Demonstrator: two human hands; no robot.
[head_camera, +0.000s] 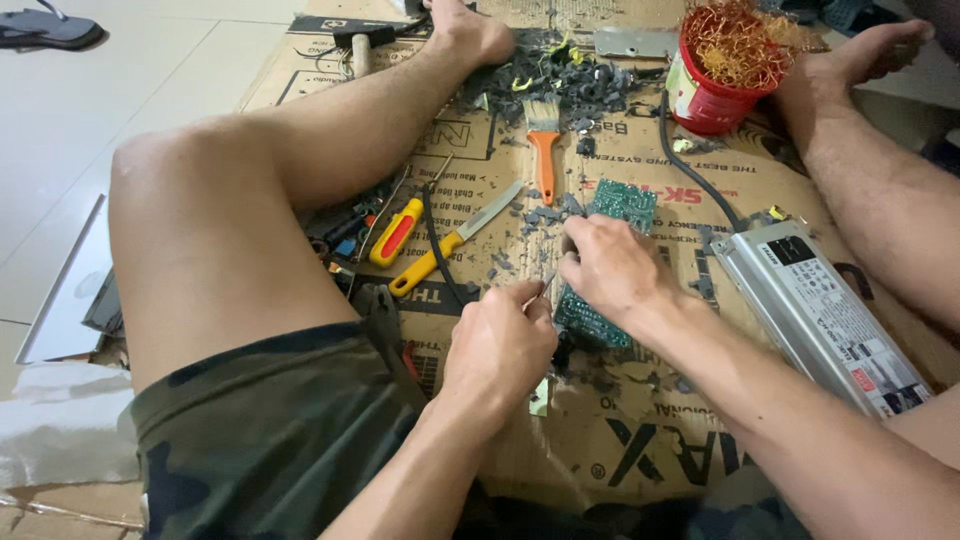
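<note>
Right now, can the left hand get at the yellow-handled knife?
Probably yes. The left hand pinches a thin tool by the green circuit board, so it isn't free, but the yellow-handled knife lies uncovered on the cardboard just ahead, with nothing between.

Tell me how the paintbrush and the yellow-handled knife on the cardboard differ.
The paintbrush has an orange handle and pale bristles; the knife has a yellow handle and a bare metal blade. The paintbrush lies nearly straight away from the person, bristles toward the grey debris, while the knife lies slanted, blade pointing up-right. The knife looks longer and thinner. Both lie flat on the cardboard, untouched by either hand.
</note>
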